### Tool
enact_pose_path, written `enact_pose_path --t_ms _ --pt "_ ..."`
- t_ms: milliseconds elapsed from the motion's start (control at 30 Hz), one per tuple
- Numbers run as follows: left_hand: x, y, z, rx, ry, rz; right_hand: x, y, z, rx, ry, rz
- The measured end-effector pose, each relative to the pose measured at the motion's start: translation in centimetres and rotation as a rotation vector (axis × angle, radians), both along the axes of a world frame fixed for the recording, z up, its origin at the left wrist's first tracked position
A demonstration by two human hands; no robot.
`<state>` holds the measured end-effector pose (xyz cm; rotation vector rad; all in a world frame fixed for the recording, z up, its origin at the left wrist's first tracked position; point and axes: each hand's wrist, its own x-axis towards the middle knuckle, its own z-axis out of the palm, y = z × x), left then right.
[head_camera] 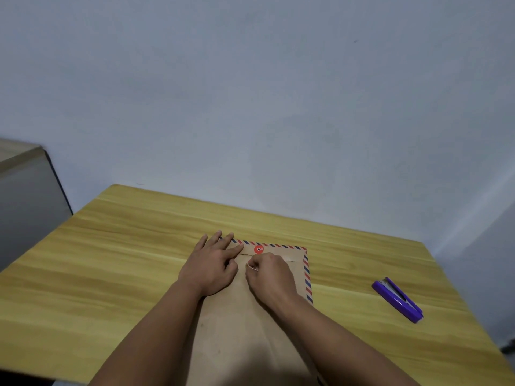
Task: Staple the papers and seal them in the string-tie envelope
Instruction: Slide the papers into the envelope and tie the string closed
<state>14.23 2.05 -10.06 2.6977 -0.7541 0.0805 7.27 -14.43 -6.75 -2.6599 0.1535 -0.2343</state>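
A brown string-tie envelope with a red-and-blue striped border lies flat on the wooden table, its flap folded down at the far end. A red round button sits on the flap. My left hand rests flat on the envelope's upper left corner, fingers spread. Just below the button, my right hand is curled, pinching the thin white string. The papers are not visible.
A purple stapler lies on the table to the right of the envelope. A grey cabinet stands off the table's left side. A pale wall rises behind the table's far edge.
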Motion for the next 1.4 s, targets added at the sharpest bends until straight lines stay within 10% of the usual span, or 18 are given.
enact_pose_path --t_ms 367,800,1067,1400 --pt "0.0 0.0 0.1 -0.005 -0.001 0.000 -2.0 -4.5 -0.3 -0.367 -0.022 0.165" --pt "0.0 0.0 0.0 -0.005 -0.014 -0.004 3.9 -6.8 3.7 -0.287 0.207 -0.029" --pt "0.3 0.0 -0.2 -0.024 -0.032 -0.009 7.3 -7.0 9.8 -0.031 0.590 0.265" --pt "0.0 0.1 -0.1 -0.041 -0.025 -0.012 7.6 -7.7 4.3 -0.153 0.392 0.142"
